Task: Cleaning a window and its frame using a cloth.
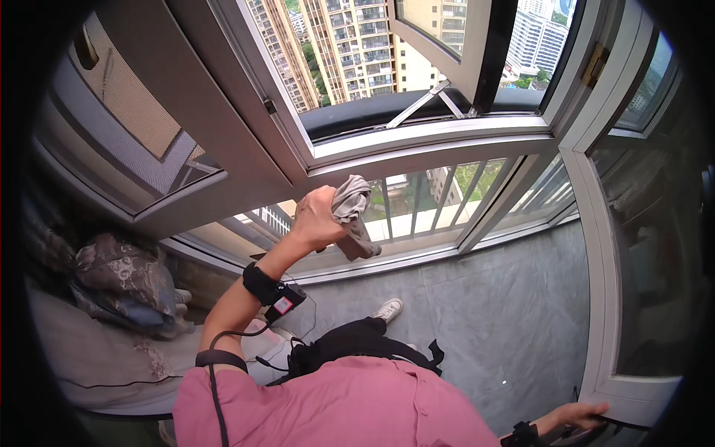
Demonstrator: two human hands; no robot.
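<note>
A crumpled grey cloth (353, 207) is bunched in my left hand (317, 220), which is raised in front of the window's lower frame rail (413, 162). Part of the cloth hangs down before the lower glass pane (422, 201). At the lower right, my right hand (581, 415) grips the bottom corner of an inward-swung window sash (606, 385) with a pale frame. Some of its fingers are hidden by the frame.
An outer sash (475, 67) stands tilted outward on a metal stay (419, 103), with tall buildings beyond. Patterned curtain fabric (120, 274) is bunched at left beside a cloth-covered bed (123, 346). Grey tiled floor (491, 313) lies below. A cable (215, 391) runs along my left arm.
</note>
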